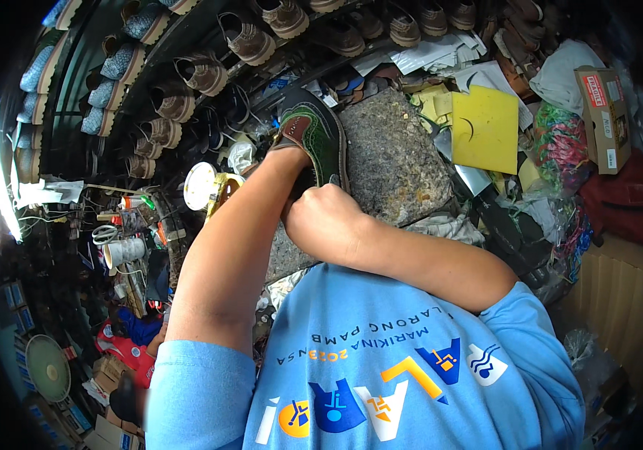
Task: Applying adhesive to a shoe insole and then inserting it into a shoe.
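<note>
A low shoe [320,139] of dark green and reddish-brown panels, with curved overlays and a dark, rounded toe, is located at the left edge of a stone slab [396,150], its toe pointed away from the wearer. The left hand [290,159] is set at the shoe's opening; its fingers are hidden, so whether they are apart or clamped cannot be told. The right hand [325,217] is held knuckles up at the heel end, its fingers curled under; what they are closed on, if anything, cannot be told. The slab is observed to be grey, rough-grained and stained brown near its lower edge. A flat, yellow sheet [485,129] is noted to the right. Brown shoes [246,39] and blue, scale-textured shoes [120,61] are ranged on racks beyond.
</note>
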Tool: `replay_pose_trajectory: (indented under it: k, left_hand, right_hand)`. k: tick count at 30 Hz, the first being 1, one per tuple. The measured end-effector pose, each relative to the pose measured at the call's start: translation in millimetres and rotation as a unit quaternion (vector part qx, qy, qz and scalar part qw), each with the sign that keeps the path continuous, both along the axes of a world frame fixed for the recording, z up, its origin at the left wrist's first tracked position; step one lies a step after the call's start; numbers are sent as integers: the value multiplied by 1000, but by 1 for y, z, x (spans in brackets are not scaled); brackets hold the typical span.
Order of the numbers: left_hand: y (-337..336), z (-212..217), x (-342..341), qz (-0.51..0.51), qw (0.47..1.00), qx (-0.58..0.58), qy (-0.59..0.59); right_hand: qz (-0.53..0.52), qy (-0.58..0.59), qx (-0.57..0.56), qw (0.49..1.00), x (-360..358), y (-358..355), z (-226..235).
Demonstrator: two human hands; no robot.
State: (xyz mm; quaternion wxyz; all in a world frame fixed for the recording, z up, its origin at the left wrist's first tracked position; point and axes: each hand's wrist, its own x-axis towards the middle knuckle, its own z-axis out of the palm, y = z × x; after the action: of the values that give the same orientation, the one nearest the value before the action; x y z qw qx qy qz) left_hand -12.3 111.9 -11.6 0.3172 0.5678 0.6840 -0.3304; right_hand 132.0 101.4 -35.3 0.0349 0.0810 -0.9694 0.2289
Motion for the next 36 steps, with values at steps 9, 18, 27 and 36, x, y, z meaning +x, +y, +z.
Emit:
replay_pose_trajectory:
  k: [9, 18, 27, 36]
  left_hand:
    - [4, 0, 1, -25, 1000, -1, -6]
    - [6, -4, -2, -20, 1000, 1, -13]
    - [7, -11, -17, -20, 999, 6, -30]
    - [-9, -6, 2, -16, 999, 27, -44]
  right_hand:
    - [-10, 18, -8, 1000, 1, -2, -4]
    - [7, 18, 0, 1000, 3, 5, -2]
    - [15, 18, 8, 1000, 3, 7, 4]
    - [-27, 56, 21, 998, 7, 3, -2]
